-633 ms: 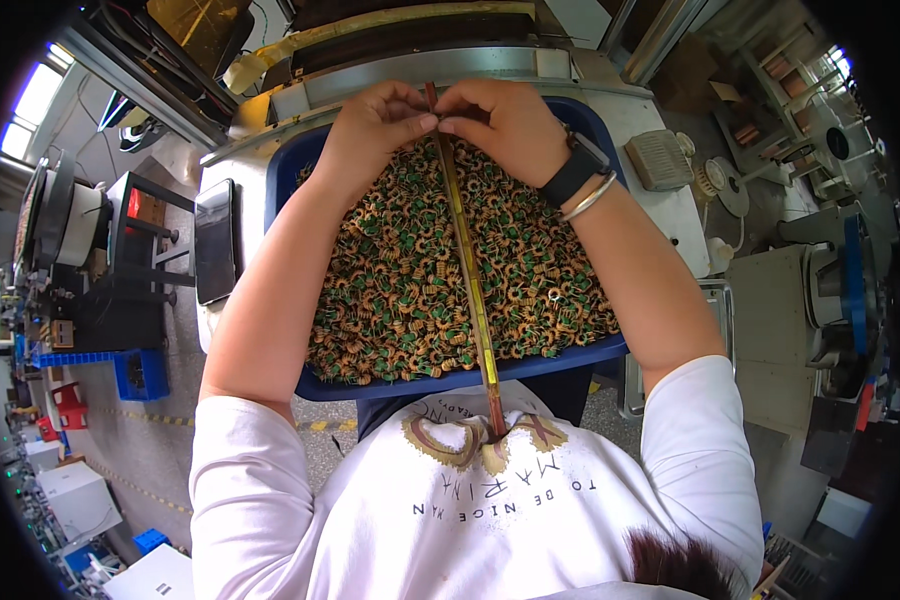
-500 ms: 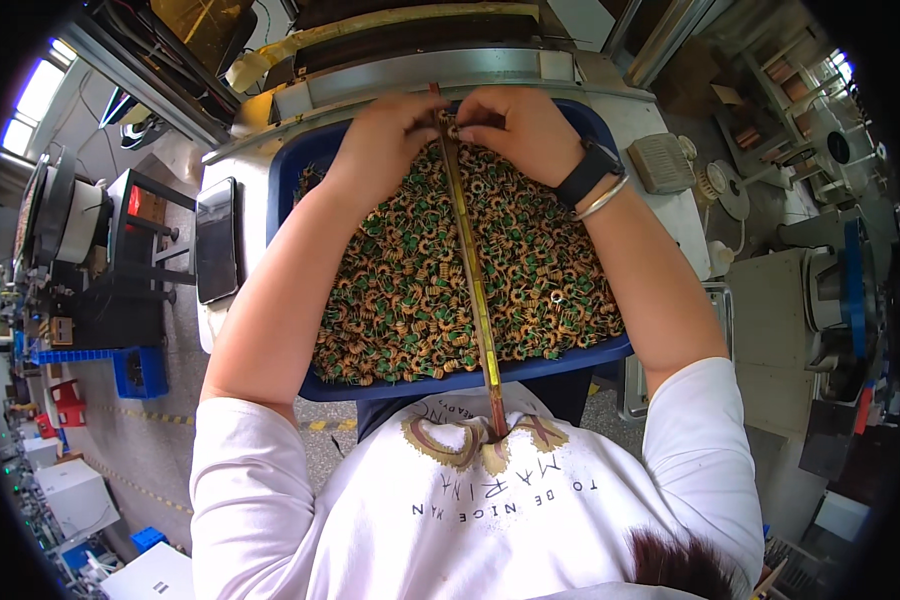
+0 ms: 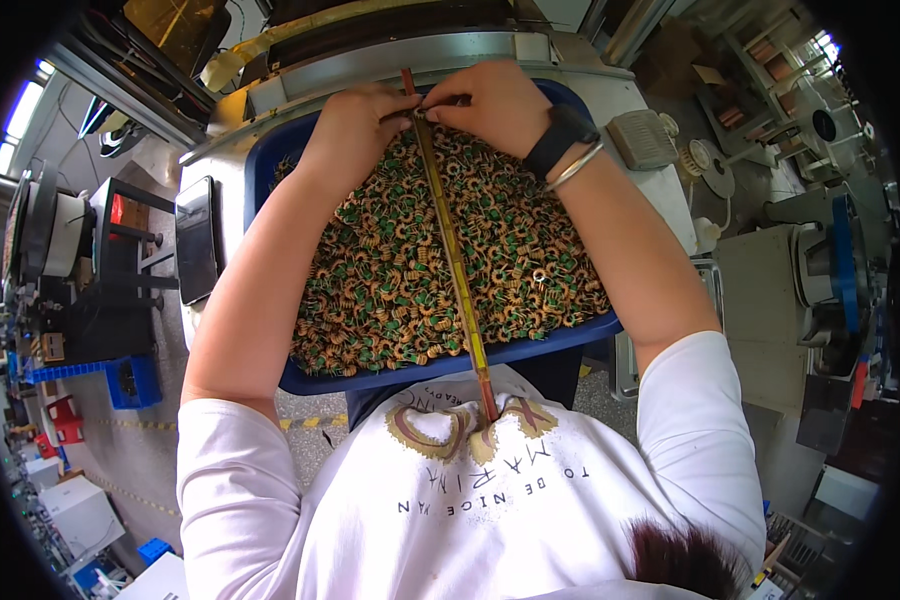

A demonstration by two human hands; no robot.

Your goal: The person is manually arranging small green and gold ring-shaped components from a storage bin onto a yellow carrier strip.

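A long, narrow yellow-brown strip (image 3: 448, 235) runs from the far side of a blue tub (image 3: 410, 379) to the front of my shirt. Beneath it, the tub is filled with small ring-shaped wire-wound coils (image 3: 370, 300), copper and green. At the strip's far end my left hand (image 3: 358, 122) is closed, its fingertips against the strip's left edge. My right hand (image 3: 490, 108) pinches from the other side, meeting the left fingertips over the strip. A small coil seems to be in that pinch, mostly hidden by the fingers.
A black phone-like slab (image 3: 198, 240) lies on the white table left of the tub. Right of the tub stands a grey ridged box (image 3: 642, 138). A metal rail (image 3: 390, 72) crosses behind the tub, and a blue bin (image 3: 130, 378) sits lower left.
My fingertips have come closer together at the strip's far end, and the coil visible between them before is now largely covered. The whole view has shifted slightly.
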